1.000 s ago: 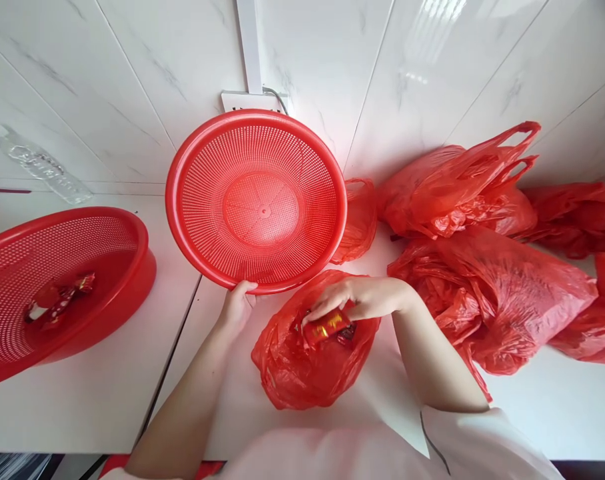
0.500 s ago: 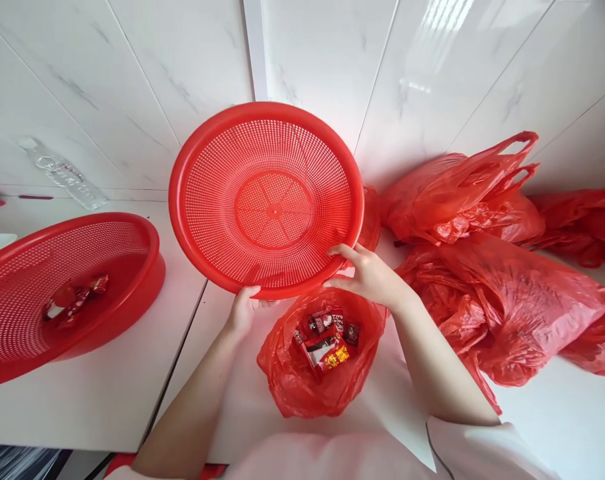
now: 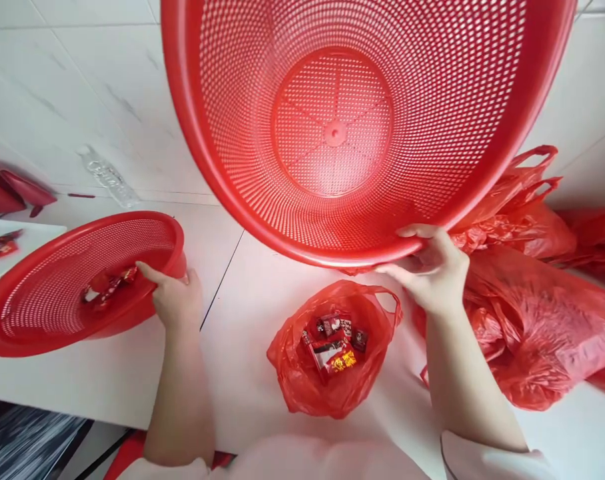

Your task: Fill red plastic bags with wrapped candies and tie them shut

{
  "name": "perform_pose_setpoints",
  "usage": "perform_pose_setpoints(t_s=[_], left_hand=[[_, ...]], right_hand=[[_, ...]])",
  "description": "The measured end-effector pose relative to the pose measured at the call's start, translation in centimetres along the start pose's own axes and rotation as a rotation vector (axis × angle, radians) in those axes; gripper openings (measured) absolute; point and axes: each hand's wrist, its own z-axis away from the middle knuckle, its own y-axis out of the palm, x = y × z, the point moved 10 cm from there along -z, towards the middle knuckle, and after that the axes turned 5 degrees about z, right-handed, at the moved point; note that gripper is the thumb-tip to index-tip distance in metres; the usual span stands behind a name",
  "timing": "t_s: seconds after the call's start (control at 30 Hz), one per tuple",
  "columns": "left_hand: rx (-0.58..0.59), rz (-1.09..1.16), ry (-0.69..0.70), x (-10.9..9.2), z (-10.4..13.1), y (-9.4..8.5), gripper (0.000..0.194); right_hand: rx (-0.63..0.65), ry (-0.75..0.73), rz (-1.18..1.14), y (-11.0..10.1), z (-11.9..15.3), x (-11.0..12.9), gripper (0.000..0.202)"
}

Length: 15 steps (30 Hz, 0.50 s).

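In the left basket (image 3: 117,233), wrapped packets (image 3: 110,287) could be spilled if the rim were pressed by the left hand (image 3: 175,300); whether its fingers are clamped there cannot be told. The open bag (image 3: 332,398), with sweets (image 3: 332,347) inside, could be knocked over if the large basket (image 3: 332,133) were dropped: only its lower rim is pinched between the right hand's (image 3: 435,270) fingers, so twisting might be caused by its overhanging weight.

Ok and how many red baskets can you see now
2: the front basket, tilted up in the right hand, and the left basket, with wrapped packets inside and the left hand at its right end. Another could be hidden.
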Motion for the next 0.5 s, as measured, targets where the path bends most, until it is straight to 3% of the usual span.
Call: perform_pose_setpoints(t_s=[0.13, 0.23, 0.4, 0.5], left_hand=[[-0.040, -0.034, -0.015, 1.9, -0.9, -0.2, 0.053], [-0.037, 0.088, 0.042, 1.9, -1.0, 0.3, 0.049], [-0.091, 0.292, 0.196, -0.7, 0.5, 0.2, 0.032], [0.005, 0.365, 0.227, -2.4, 1.8, 1.7, 0.027]], right_hand=[[-0.064, 0.027, -0.060, -1.8, -0.5, -0.6, 0.058], [-0.095, 0.048, -0.110, -2.4, -0.7, -0.8, 0.051], [-0.056, 0.085, -0.170, -1.9, -0.9, -1.2, 0.046], [-0.048, 0.082, -0.111, -1.9, -0.9, -1.4, 0.048]])
